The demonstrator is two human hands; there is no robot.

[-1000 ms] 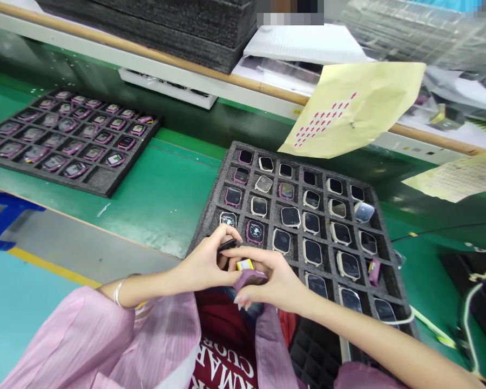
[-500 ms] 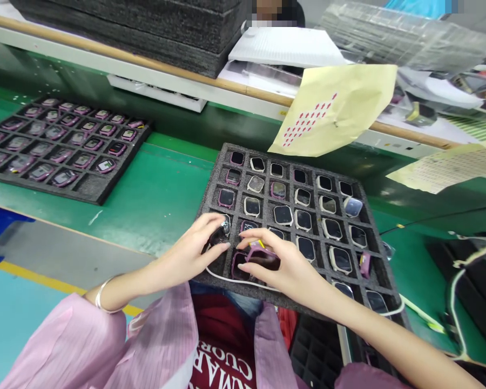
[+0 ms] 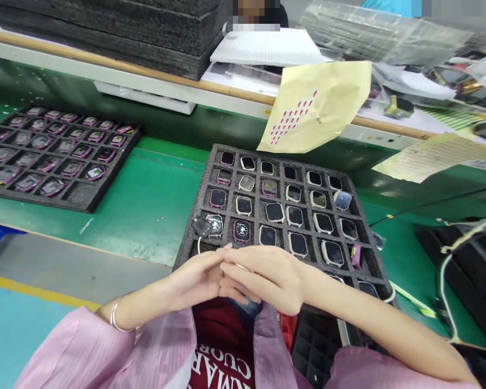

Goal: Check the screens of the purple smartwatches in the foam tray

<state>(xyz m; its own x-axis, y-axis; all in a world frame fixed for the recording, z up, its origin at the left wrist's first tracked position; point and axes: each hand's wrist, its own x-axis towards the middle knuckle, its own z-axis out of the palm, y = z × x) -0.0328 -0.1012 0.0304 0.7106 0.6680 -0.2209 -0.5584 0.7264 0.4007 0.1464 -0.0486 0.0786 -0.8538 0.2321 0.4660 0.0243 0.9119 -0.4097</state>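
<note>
My left hand (image 3: pixel 198 278) and my right hand (image 3: pixel 267 275) meet over the front edge of a black foam tray (image 3: pixel 192 216). The right hand's fingers curl across the left hand's fingers, which bend underneath. Whatever lies between them is hidden. Just beyond the left fingertips, a small black charger (image 3: pixel 200 226) on a white cable rests partly over a lit smartwatch (image 3: pixel 214 225). A purple smartwatch (image 3: pixel 241 230) with a lit dial lies in the slot beside it. Several pale and purple watches fill other slots, mostly with dark screens. My arms cover the tray's front row.
Another foam tray (image 3: pixel 91 200) of purple watches lies on the green bench (image 3: pixel 157 178) at left. A yellow sheet with red arrows (image 3: pixel 316 108) hangs from the shelf. Stacked black foam (image 3: pixel 146 38) stands above. White cable (image 3: pixel 445 292) and black foam blocks are at right.
My left hand has let go of the charger, leaving it on the tray. Both hands have come together nearer my body. The purple smartwatch that was in my right hand is out of sight.
</note>
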